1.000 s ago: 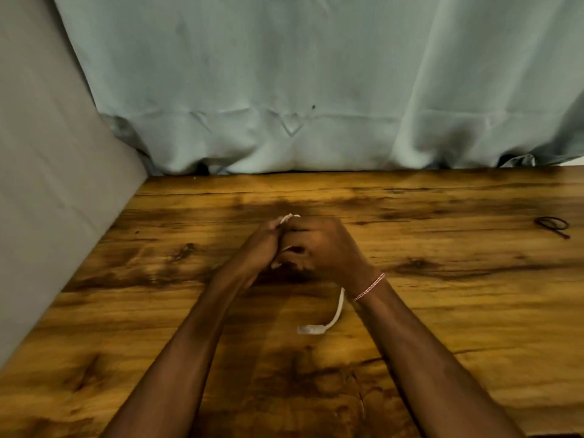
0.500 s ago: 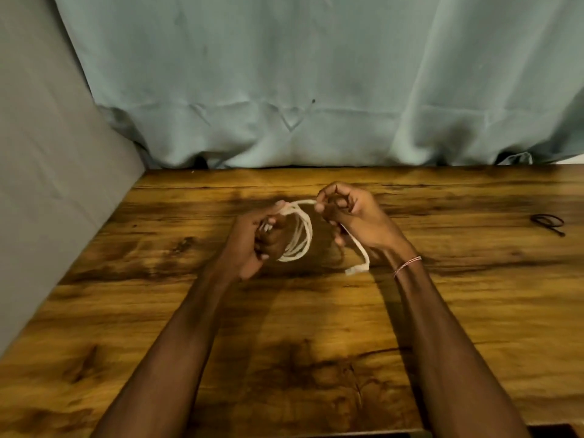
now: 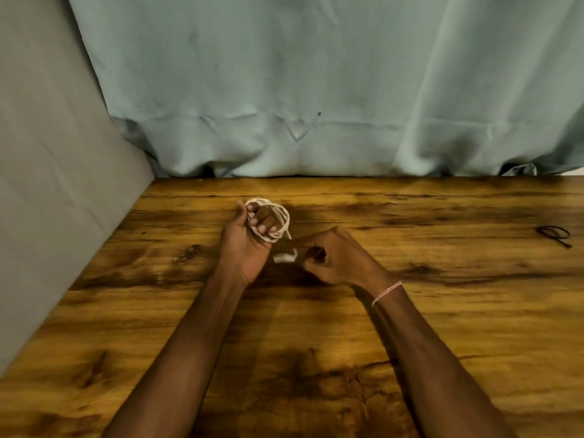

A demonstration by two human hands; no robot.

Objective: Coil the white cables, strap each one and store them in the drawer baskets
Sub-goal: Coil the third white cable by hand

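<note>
I am watching the left hand's fingers (image 3: 264, 220) curling through the middle of the white cable (image 3: 282, 216), which is sitting around them as a loose coil of several turns, with the thumb closing on the coil's left side. The left hand (image 3: 245, 248) is holding it over the table (image 3: 442, 327). The right hand's fingers (image 3: 311, 263) are bending in tight and pinching the cable's tail next to its white plug (image 3: 284, 257), which is blurring too much for me to read the exact grip. The right hand (image 3: 338, 260) is working just beside the left, a bracelet (image 3: 387, 293) crossing its wrist. The grey panel (image 3: 57, 200) is walling the table's left edge, and the curtain (image 3: 316, 90) is hanging along the far edge near the coil. The widest stretch of wood is running rightward to the black strap (image 3: 554, 236), which is lying well apart.
</note>
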